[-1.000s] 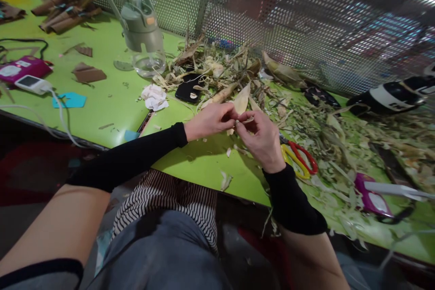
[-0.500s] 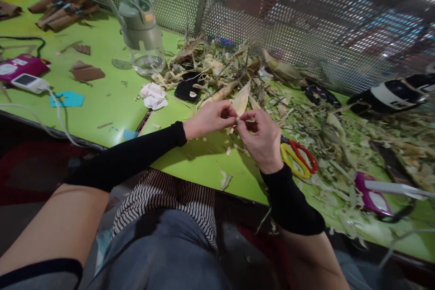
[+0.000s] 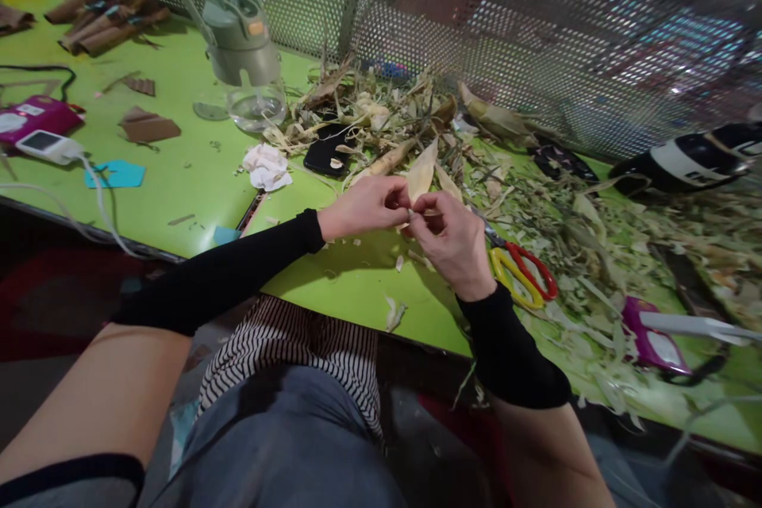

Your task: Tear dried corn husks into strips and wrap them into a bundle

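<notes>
Over the green table my left hand (image 3: 372, 205) and my right hand (image 3: 456, 240) meet, fingertips pinched together. Between them is a tiny whitish bit, too small to name. Just behind the fingers rises a pale, pointed dry husk leaf (image 3: 422, 168); whether it is held or merely lies there I cannot tell. Beside my right hand are scissors (image 3: 524, 274) with one red and one yellow handle, partly under the hand. A heap of dry husks and shredded leaves (image 3: 381, 107) spreads behind both hands.
A black phone (image 3: 327, 149) lies among the scraps, next to crumpled tissue (image 3: 266, 167). Further left stand a water bottle (image 3: 244, 55) and bundled brown rolls (image 3: 110, 12). On the right are a black bottle (image 3: 684, 163) and a magenta device (image 3: 655, 337). Perforated metal (image 3: 417, 8) borders the back.
My hands stay pinched together at nearly the same spot. My right fingers have shifted very slightly, and more of the scissors' blades shows beside them.
</notes>
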A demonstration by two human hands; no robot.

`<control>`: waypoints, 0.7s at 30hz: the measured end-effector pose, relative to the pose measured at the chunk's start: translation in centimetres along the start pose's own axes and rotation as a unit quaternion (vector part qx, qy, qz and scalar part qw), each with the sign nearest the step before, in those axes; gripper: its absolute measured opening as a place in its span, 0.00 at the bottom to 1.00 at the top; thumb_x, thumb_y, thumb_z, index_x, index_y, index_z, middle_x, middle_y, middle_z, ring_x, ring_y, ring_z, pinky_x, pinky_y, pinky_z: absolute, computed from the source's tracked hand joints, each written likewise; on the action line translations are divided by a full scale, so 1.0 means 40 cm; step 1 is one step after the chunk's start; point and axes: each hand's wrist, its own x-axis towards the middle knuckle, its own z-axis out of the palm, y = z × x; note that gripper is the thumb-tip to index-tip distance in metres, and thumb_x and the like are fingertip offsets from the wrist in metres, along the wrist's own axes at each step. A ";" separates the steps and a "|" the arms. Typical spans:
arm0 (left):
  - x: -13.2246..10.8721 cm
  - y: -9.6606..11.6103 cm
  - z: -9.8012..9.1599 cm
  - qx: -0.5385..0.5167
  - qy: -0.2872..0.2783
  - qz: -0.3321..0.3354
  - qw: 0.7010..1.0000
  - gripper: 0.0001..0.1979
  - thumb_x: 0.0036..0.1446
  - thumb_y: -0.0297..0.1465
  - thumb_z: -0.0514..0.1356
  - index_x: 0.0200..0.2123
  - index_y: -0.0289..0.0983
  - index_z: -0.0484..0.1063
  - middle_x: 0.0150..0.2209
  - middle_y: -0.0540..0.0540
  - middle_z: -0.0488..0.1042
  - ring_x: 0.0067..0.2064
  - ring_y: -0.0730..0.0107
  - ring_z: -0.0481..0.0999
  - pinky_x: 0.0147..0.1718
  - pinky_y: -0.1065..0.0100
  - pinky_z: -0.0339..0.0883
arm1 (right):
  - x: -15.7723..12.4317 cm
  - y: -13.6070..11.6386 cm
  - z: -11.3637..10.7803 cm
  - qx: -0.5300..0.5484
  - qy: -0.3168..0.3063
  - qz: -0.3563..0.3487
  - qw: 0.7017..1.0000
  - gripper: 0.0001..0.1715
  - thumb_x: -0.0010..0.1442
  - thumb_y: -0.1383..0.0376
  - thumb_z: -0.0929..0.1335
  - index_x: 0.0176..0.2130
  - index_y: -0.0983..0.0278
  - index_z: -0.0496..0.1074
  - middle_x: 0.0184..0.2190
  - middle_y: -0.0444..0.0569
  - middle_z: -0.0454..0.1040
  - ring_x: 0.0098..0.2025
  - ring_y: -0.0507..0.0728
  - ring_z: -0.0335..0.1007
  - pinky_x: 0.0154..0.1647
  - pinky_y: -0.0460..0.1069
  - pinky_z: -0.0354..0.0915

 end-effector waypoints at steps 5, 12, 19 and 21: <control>0.001 0.005 0.001 -0.061 0.003 -0.027 0.998 0.09 0.53 0.22 0.63 0.26 0.36 0.67 0.27 0.54 0.71 0.30 0.78 0.67 0.32 0.71 0.59 | -0.002 -0.007 0.005 0.073 0.004 0.059 0.996 0.05 0.62 0.66 0.70 0.36 0.57 0.67 0.31 0.45 0.77 0.29 0.57 0.78 0.28 0.52 0.72; 0.001 0.021 0.002 -0.205 0.003 -0.118 0.972 0.12 0.56 0.18 0.61 0.27 0.36 0.65 0.25 0.54 0.71 0.28 0.80 0.69 0.32 0.72 0.60 | 0.002 0.011 0.005 0.181 0.005 0.122 0.976 0.12 0.61 0.59 0.74 0.38 0.57 0.68 0.33 0.44 0.78 0.28 0.56 0.80 0.27 0.50 0.75; 0.000 0.035 -0.001 -0.290 0.002 -0.155 0.944 0.09 0.60 0.17 0.60 0.29 0.33 0.68 0.24 0.55 0.71 0.27 0.83 0.70 0.33 0.74 0.63 | 0.002 0.007 -0.005 0.102 0.032 0.053 0.993 0.03 0.62 0.63 0.72 0.35 0.60 0.74 0.35 0.47 0.78 0.34 0.56 0.79 0.37 0.54 0.78; 0.000 0.026 -0.001 -0.294 -0.011 -0.135 0.946 0.06 0.59 0.19 0.62 0.31 0.33 0.71 0.27 0.53 0.75 0.30 0.81 0.74 0.36 0.73 0.67 | 0.001 0.007 -0.007 0.081 0.042 0.038 0.995 0.03 0.62 0.63 0.71 0.36 0.60 0.76 0.35 0.47 0.79 0.34 0.56 0.78 0.36 0.54 0.78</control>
